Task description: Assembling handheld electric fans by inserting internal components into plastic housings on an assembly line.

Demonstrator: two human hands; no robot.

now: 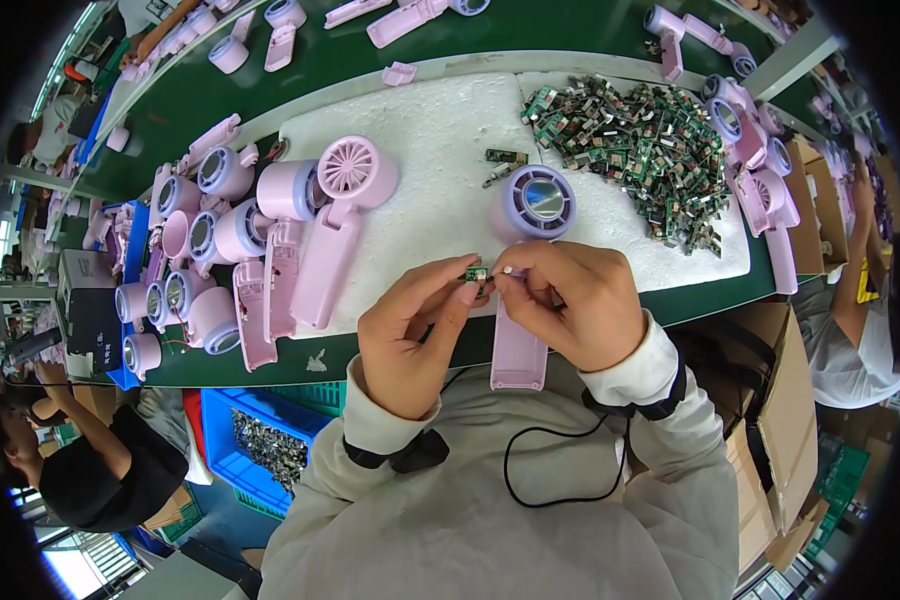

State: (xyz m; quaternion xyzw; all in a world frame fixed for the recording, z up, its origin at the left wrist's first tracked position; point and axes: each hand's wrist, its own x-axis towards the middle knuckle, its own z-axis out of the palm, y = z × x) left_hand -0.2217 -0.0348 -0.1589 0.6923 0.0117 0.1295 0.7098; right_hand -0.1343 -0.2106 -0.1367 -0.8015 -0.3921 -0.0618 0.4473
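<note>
White foam pad (440, 130) carries one heap of boards (635, 150) and one lilac fan (530, 260) before you. Your left hand (410, 335) pinches one small board (476, 273); your right hand (575, 300) fingers close on its end, above the fan's handle.

Factory assembly line: green conveyor belt (220, 100) carrying pink fan housings (270, 235), heap of green circuit boards (640, 140) on white foam-topped counter (430, 130), blue parts bin (240, 440), cardboard cartons (785, 400).

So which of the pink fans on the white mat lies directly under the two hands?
The lilac-headed fan right of the mat's middle. Its handle runs beneath both hands, whereas the other fans lie grouped at the mat's left edge, away from them.
</note>
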